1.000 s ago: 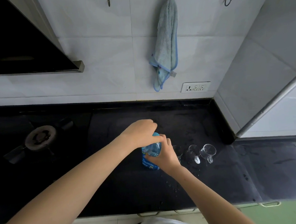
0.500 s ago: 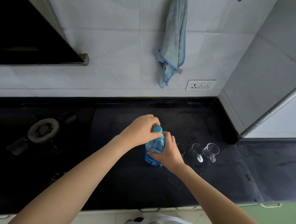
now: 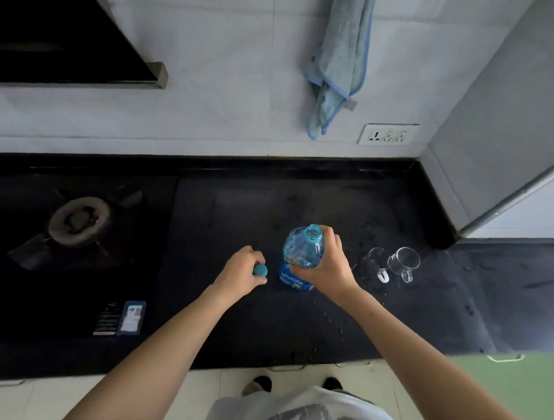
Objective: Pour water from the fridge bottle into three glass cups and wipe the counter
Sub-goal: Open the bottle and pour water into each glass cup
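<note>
Firmly, the bottle (image 3: 300, 260) was gripped by the right hand (image 3: 326, 265), fingers and thumb curled round its shoulder and upper body, while its base stood on the counter (image 3: 244, 335). Its mouth was uncapped and open to the air. Just to the left of the bottle, the cap (image 3: 260, 270) was pinched in the curled fingers of the left hand (image 3: 242, 273), held low over the counter; whether it touched the surface could not be told.

To the right of the bottle, two glass cups (image 3: 403, 262) could be made out close together, with what seemed a third glass rim partly hidden behind the right hand. All appeared empty, though clear glass on black stone made this hard to judge. Droplets were scattered on the counter in front of the bottle. On the wall above and behind the bottle a cloth (image 3: 340, 53) was hung, and a wall socket (image 3: 389, 134) was set below it. Far to the left of the bottle a stove burner (image 3: 79, 219) was seen.

Pouring seemed not yet begun. Several mishaps could be expected from here — a wide, fairly full bottle tipped with one hand could surge and overshoot the small rims, the nearest cup could be knocked by the wrist, and a wet counter could let a light cup slide.
</note>
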`<state>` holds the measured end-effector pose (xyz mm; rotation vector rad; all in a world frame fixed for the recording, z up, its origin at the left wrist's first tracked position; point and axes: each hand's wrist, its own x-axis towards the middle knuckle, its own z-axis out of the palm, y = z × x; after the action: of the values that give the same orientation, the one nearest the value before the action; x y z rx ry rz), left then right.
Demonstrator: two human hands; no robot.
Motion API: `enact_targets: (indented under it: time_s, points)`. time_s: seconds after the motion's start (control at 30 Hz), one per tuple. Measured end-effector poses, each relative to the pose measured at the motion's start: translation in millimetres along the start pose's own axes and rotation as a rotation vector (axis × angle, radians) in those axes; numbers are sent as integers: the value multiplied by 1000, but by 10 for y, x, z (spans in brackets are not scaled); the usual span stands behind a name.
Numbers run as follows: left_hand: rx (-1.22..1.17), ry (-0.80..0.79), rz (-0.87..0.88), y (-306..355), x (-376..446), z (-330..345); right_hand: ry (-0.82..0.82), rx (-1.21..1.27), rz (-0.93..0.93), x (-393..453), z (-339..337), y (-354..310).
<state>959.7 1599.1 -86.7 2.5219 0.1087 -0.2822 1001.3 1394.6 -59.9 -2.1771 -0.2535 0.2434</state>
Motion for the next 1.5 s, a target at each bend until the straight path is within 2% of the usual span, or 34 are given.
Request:
enact_targets:
  time_s: [0.3, 0.43, 0.6, 0.8, 1.2, 1.5]
  points:
    - [37, -104, -37, -221, -17, 308, 44, 18, 39, -31, 29, -34]
    - [26, -92, -47, -279, -16, 362, 106, 145, 110, -109, 95, 5]
    - [42, -95, -48, -276, -16, 374, 106, 149, 141, -105, 82, -30]
    - [112, -64, -16, -222, -12, 332, 210, 212, 160, -167, 31, -98]
    - [26, 15, 162, 295, 285, 329, 350, 229, 78, -409, -898, -302]
    - [-140, -26, 187, 745, 536, 690, 465, 170, 139, -543, -1308, -89]
